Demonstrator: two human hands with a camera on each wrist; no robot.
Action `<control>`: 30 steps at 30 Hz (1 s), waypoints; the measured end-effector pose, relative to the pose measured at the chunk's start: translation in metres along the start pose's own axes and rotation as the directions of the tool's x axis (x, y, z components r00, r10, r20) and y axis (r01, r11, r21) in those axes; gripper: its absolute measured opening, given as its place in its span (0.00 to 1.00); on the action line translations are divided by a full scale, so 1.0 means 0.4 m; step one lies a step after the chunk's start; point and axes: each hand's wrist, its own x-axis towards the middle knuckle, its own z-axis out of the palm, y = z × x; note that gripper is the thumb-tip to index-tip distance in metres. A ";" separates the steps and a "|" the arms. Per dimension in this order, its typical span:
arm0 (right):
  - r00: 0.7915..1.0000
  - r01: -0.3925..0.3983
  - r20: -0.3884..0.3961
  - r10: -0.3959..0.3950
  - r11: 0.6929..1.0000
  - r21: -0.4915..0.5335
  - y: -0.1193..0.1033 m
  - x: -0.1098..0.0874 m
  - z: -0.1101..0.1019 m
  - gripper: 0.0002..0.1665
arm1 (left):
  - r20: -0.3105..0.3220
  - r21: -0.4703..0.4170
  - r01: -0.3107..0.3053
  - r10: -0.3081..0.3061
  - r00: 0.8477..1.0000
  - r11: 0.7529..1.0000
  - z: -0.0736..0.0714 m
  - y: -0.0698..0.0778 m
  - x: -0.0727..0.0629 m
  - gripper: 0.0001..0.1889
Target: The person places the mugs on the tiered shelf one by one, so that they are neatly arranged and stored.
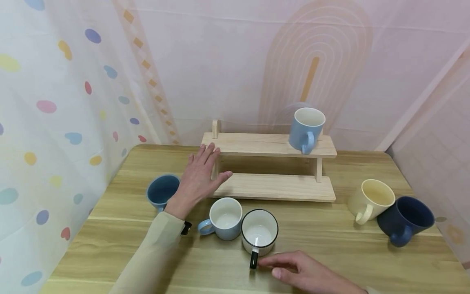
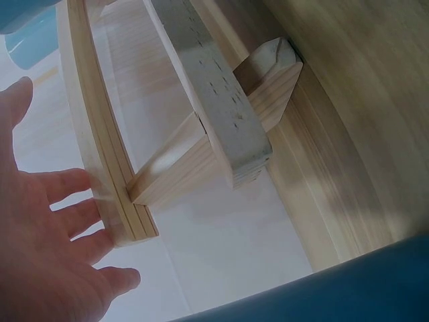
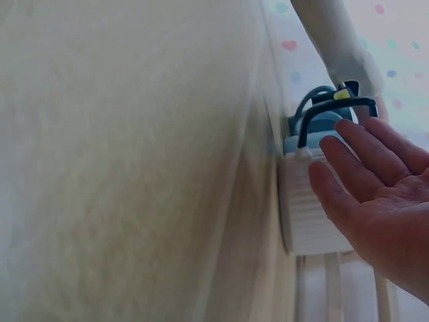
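Observation:
My left hand reaches to the left end of a two-tier wooden shelf, its fingers straight. In the left wrist view those fingers meet the edge of the upper board. My right hand is beside the black handle of a white mug with a dark rim, fingers loosely extended and holding nothing. Left of that mug stands a light blue mug with a white inside. Another light blue mug sits on the right of the upper board, handle toward me.
A teal blue mug stands at left, partly hidden behind my left hand. A pale yellow mug and a navy mug stand close together at right on the wooden table. A patterned cloth hangs behind.

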 end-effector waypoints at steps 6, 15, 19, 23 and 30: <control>1.000 -0.010 0.008 0.010 1.000 0.021 0.009 0.011 0.013 0.21 | 0.002 0.004 -0.003 0.003 1.000 1.000 0.001 0.001 0.000 0.46; 0.999 -0.031 0.024 0.029 0.996 0.088 0.016 0.032 0.021 0.21 | -0.001 0.000 -0.001 0.001 1.000 1.000 0.000 0.004 -0.003 0.46; 0.999 -0.022 0.028 0.018 0.991 0.132 0.022 0.041 0.023 0.20 | 0.004 -0.007 0.005 -0.005 1.000 1.000 -0.001 0.005 -0.003 0.46; 1.000 0.003 0.011 -0.005 0.987 0.159 0.022 0.043 0.022 0.18 | 0.009 -0.018 0.011 -0.011 1.000 1.000 -0.002 0.006 -0.003 0.46; 0.997 -0.028 -0.067 0.037 0.990 0.135 0.021 0.034 0.012 0.20 | 0.005 -0.016 0.008 -0.008 1.000 1.000 -0.002 0.006 -0.002 0.47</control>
